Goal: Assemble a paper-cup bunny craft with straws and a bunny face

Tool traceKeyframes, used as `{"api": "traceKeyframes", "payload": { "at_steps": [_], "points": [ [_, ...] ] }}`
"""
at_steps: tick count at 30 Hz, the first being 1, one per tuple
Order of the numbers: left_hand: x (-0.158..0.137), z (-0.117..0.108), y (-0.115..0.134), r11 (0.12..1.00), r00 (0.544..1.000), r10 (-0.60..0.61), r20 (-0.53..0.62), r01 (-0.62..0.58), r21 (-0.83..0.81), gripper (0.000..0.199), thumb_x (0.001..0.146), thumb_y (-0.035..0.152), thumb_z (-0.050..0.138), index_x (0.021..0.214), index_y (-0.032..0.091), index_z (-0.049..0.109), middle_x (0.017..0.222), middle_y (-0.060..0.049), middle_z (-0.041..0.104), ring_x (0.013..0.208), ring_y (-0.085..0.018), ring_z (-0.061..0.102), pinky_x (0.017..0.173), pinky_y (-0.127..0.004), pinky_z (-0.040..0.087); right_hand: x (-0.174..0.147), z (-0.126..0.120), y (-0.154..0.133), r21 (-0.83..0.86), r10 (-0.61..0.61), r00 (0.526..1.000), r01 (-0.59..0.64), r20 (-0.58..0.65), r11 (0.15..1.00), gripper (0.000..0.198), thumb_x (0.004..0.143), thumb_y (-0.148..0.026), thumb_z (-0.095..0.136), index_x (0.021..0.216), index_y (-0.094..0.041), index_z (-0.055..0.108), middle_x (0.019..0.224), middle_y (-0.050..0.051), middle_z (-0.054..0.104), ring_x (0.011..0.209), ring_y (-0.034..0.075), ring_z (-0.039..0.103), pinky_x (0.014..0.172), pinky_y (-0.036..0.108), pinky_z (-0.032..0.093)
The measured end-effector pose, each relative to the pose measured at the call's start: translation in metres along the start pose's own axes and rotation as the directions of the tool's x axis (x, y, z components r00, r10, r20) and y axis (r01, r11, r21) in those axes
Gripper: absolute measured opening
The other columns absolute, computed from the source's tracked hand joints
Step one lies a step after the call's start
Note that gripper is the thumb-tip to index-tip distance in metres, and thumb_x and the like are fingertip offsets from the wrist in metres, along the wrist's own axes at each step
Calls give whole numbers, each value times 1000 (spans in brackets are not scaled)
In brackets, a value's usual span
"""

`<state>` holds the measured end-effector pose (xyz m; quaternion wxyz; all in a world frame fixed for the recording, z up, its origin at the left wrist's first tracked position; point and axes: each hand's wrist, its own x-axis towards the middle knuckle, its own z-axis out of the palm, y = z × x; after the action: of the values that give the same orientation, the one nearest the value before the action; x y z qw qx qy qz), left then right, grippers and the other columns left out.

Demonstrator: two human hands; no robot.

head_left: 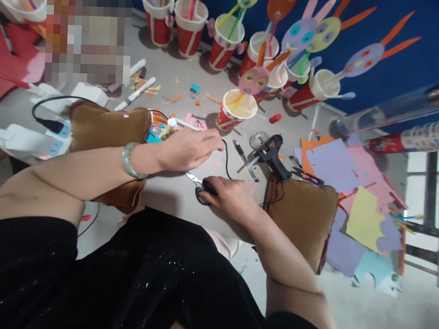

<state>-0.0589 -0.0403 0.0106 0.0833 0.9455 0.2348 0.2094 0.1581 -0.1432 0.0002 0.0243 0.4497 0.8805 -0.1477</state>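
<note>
My right hand (pixel 234 198) is closed round the black handles of a pair of scissors (pixel 193 178), which lie low over the table's near edge. The blades point left and away, and their tips disappear beneath my left hand (pixel 191 149). That hand is bent over with its fingers curled together, a pale green bangle (pixel 130 160) on its wrist. Whatever its fingertips hold, if anything, is hidden. Just behind it stands a small bottle with a white cap (pixel 172 123). A black glue gun (pixel 273 154) rests to the right, beside a black pen (pixel 240 150).
Several red-and-white paper cups (pixel 223 59) with paper rabbit faces line the back; one cup (pixel 230 119) stands nearer. Brown cushions (pixel 111 127) flank my arms. Coloured paper sheets (pixel 334 163) pile up at right. A power strip (pixel 58 142) and white markers (pixel 135 94) lie left.
</note>
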Motion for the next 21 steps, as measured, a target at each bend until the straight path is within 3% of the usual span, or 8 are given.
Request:
{"api": "traceKeyframes", "payload": {
  "at_steps": [2, 6, 8, 10, 14, 18, 21],
  "points": [
    [0, -3, 7, 989, 990, 126, 67, -130, 69, 28, 102, 16, 43, 115, 18, 68, 110, -9, 74, 81, -18, 67, 65, -32, 48, 1, 6, -7, 21, -43, 999, 43, -26, 999, 39, 108, -48, 52, 108, -15, 72, 86, 9, 80, 65, 17, 63, 59, 32, 25],
    [-1, -3, 20, 923, 926, 338, 171, -362, 134, 31, 104, 15, 39, 104, 20, 70, 102, -7, 76, 68, -16, 62, 62, -33, 45, 2, 7, -7, 118, -182, 979, 193, -95, 974, 36, 108, -42, 52, 113, -14, 73, 86, 9, 78, 67, 17, 62, 62, 31, 31],
    [-3, 2, 27, 898, 914, 379, 147, -402, 177, 32, 105, 15, 37, 101, 19, 69, 94, -7, 75, 64, -16, 62, 60, -34, 44, -2, -5, 4, 185, -236, 967, 250, -98, 950, 30, 107, -36, 53, 104, -17, 74, 82, 7, 77, 66, 15, 60, 63, 30, 33],
    [-3, 8, 37, 892, 915, 383, 127, -402, 204, 31, 104, 13, 38, 97, 19, 68, 86, -6, 72, 61, -17, 62, 58, -34, 44, -10, -22, 18, 225, -210, 972, 229, -103, 947, 28, 103, -26, 51, 89, -18, 73, 74, 5, 73, 63, 14, 58, 62, 28, 34],
    [0, 21, 66, 926, 933, 324, 158, -347, 146, 25, 98, 7, 44, 106, 18, 65, 86, -7, 70, 61, -19, 66, 53, -35, 45, -30, -53, 43, 239, 60, 976, -8, -211, 971, 27, 99, -28, 51, 93, -19, 75, 76, 4, 73, 65, 15, 61, 66, 28, 42],
    [8, 30, 92, 935, 900, 336, 278, -354, 16, 22, 95, 4, 48, 104, 18, 64, 85, -7, 71, 62, -21, 69, 47, -35, 43, -39, -63, 62, 110, 383, 864, -368, -327, 923, 26, 95, -36, 58, 100, -20, 77, 76, 5, 71, 69, 20, 63, 66, 32, 43],
    [9, 35, 95, 943, 883, 312, 350, -332, -4, 20, 94, 3, 51, 99, 16, 65, 84, -8, 72, 64, -23, 70, 47, -36, 42, -38, -62, 75, -20, 494, 786, -538, -372, 843, 26, 92, -38, 63, 106, -20, 77, 98, 11, 75, 85, 26, 67, 68, 34, 43]
  ]
}}
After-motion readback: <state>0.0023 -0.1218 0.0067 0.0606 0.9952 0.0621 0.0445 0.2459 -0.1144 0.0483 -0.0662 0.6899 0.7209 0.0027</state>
